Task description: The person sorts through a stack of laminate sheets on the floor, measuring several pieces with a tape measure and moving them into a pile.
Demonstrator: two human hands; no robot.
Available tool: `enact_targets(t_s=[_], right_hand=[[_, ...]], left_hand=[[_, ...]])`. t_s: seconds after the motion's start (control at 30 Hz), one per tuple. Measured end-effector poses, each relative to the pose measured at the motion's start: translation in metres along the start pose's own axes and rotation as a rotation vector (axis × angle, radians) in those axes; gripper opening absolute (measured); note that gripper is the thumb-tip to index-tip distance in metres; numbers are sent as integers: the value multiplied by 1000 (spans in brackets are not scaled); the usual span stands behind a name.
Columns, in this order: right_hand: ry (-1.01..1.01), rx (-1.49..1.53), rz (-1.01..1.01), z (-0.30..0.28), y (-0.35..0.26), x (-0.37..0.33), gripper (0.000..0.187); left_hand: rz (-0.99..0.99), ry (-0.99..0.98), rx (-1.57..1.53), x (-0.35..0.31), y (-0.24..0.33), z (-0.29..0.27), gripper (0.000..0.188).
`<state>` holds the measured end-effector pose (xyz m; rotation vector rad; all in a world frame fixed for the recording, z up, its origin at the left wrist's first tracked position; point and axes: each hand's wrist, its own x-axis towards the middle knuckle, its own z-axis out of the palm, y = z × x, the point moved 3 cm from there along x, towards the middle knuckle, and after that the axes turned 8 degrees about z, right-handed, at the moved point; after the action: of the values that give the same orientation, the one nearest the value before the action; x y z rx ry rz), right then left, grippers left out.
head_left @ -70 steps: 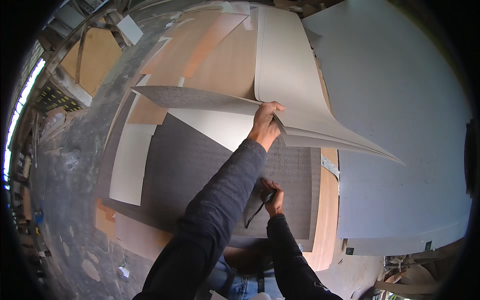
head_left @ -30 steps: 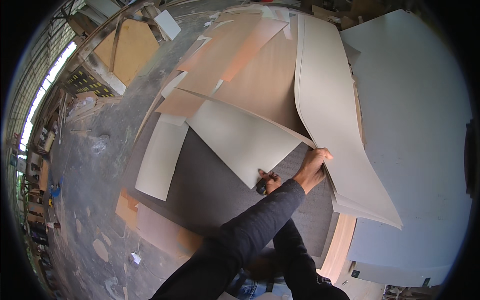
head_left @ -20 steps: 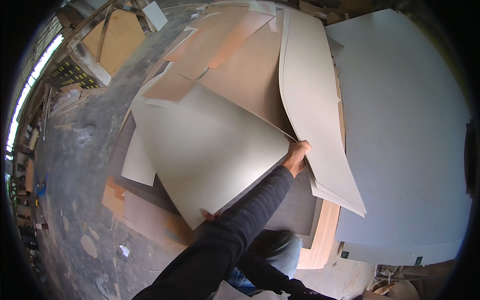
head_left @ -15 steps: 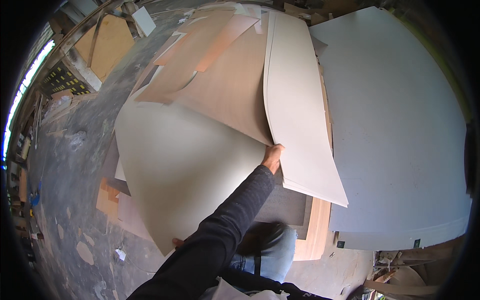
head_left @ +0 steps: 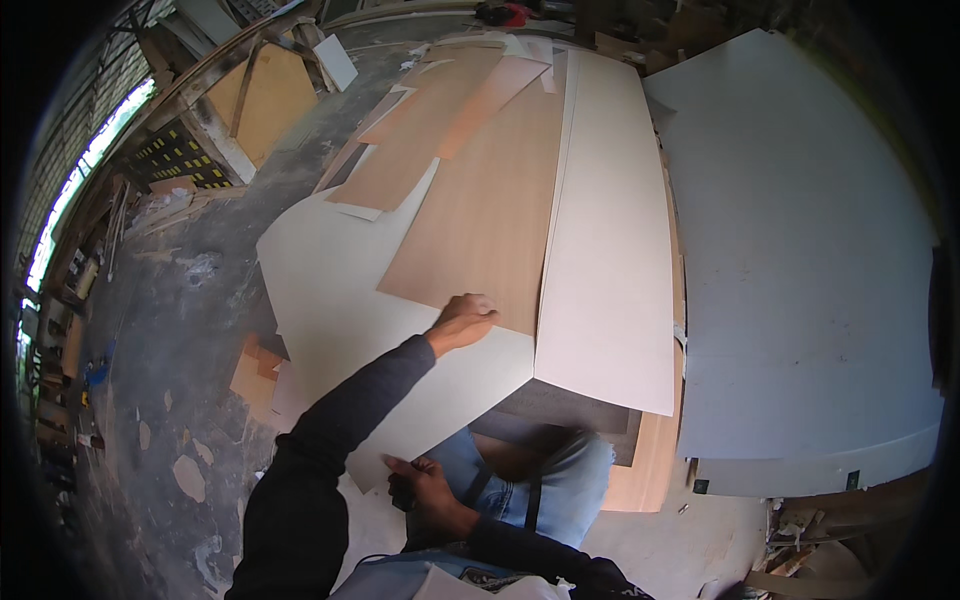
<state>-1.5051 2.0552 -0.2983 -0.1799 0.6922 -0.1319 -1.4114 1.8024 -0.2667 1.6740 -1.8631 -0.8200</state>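
White sheet (head_left: pixel 345 325), left hand (head_left: pixel 464 322) outstretched, half-curled, hold unclear, right hand (head_left: pixel 433 494) low, closed round black object (head_left: pixel 402 491)

Smooth, low-sheen cream sheet (head_left: pixel 335 300) and matt wood-grained sheet (head_left: pixel 485 220)

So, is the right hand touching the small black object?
Touching: the head view shows the small black object gripped in the right hand, against its fingers.

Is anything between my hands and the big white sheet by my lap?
Partly: the brown sheet overlaps part of the white sheet, and your left hand is over that overlap's near edge. Nothing visible blocks your right hand, holding a dark object, at the white sheet's near corner.
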Motion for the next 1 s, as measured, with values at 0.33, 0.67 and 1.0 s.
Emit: enact_targets(t_s=[0.33,0.67,1.0], right_hand=[[-49,-86,-132,-9,1,-2,17],[-40,44,-197,4,-34,-50,18],[-2,482,-476,21,-133,-159,26]], left_hand=[[-742,497,-951,-275,-112,-92,64],[-417,772,-843,-228,-35,-123,38],[-371,793,-778,-201,127,-227,29]])
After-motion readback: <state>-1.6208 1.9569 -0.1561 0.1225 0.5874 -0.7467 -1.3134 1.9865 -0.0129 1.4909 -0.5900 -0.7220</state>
